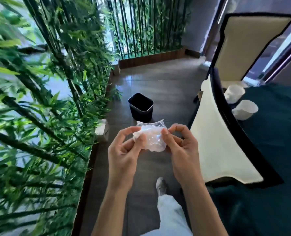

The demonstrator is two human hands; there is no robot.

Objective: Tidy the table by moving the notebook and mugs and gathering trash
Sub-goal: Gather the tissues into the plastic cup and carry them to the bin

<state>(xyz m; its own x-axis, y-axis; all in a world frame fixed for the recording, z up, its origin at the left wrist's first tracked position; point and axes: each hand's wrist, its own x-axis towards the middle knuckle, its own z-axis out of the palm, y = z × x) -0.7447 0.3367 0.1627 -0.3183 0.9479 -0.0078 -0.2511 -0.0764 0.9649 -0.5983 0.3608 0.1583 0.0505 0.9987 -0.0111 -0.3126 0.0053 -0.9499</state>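
Pinching a crumpled clear plastic wrapper (150,139), both the left hand (124,150) and the right hand (180,147) are clamping fingers (142,139) on its edges; it is probably feather-light, soft and slippery.

Two white mugs (235,93) (245,109), two cream chairs (253,45) (218,142), one black waste bin (141,109), one crumpled plastic bag (152,139), two hands (124,150) (180,147).

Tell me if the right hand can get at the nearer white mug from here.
Probably not as things stand: the right hand pinches the plastic wrapper, and the chair back stands between it and the mug.
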